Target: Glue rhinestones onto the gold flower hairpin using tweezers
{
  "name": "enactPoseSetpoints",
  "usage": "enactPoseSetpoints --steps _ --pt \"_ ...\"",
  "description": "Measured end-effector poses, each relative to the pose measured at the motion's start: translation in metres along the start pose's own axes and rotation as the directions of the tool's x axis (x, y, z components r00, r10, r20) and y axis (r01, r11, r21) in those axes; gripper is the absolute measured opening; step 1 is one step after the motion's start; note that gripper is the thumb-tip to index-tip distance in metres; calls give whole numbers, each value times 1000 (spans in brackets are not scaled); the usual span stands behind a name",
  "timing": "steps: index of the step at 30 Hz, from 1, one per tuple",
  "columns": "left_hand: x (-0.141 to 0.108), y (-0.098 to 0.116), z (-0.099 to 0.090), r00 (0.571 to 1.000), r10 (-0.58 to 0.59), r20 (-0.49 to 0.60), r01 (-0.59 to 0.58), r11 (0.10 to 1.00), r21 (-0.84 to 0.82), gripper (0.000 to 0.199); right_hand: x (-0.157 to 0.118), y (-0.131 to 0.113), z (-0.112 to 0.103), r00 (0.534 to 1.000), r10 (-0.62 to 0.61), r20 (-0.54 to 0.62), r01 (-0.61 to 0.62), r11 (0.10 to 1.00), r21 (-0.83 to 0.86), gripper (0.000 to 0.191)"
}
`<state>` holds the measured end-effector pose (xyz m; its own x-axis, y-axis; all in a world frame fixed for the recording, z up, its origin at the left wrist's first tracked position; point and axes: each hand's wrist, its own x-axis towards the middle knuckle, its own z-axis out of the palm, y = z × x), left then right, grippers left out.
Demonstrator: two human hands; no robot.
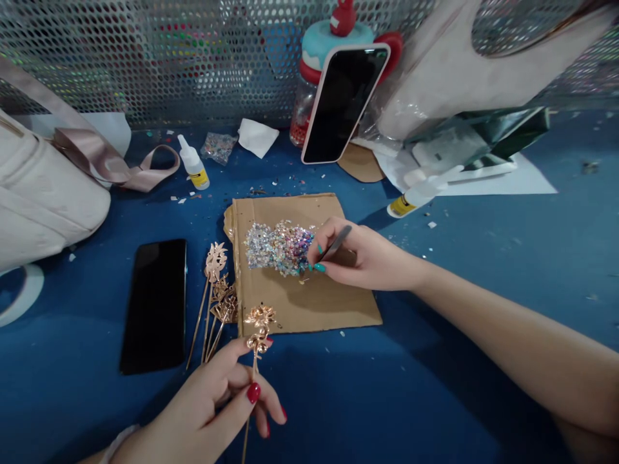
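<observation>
My left hand (217, 399), with red nails, pinches the thin stem of a gold hairpin stick (260, 328) between thumb and fingers. Its flower-shaped head points up, over the near edge of a cardboard sheet (309, 306). My right hand (353, 251), with teal nails, is closed around dark tweezers (336, 242). Their tips reach the right side of a pile of shiny rhinestones (278, 248) on the cardboard; whether they grip a stone is hidden. Several more gold hairpin sticks (215, 261) lie left of the cardboard.
A black phone (153, 306) lies at left, near a pale bag (43, 193) and tape roll (22, 296). Behind stand a glue bottle (194, 164), an upright phone (345, 106) and a lidded cup (316, 38). Another glue bottle (411, 198) leans at right.
</observation>
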<state>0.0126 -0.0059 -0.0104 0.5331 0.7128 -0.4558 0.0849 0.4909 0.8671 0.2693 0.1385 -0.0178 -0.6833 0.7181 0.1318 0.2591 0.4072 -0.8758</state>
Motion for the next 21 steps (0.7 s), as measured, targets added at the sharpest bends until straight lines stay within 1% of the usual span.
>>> enactPoseSetpoints --steps 5,10,14,17,21 --pt "2 1 -1 1000 -12 5 12 999 -42 28 -1 -7 -2 1000 -15 -4 14 995 -95 16" --pt "5 10 2 998 -53 -24 51 997 -52 30 -6 -9 1 998 -56 -8 55 995 -85 16" --pt "11 14 4 996 -93 -20 90 991 -95 31 -11 -8 6 999 -19 -26 17 996 -84 14" --pt "17 15 5 995 -100 -1 99 991 -94 26 -13 -7 8 998 24 -56 -30 994 -105 14" --pt "27 18 12 993 -102 59 107 990 -88 16 -12 -8 9 997 21 -70 -28 995 -97 13"
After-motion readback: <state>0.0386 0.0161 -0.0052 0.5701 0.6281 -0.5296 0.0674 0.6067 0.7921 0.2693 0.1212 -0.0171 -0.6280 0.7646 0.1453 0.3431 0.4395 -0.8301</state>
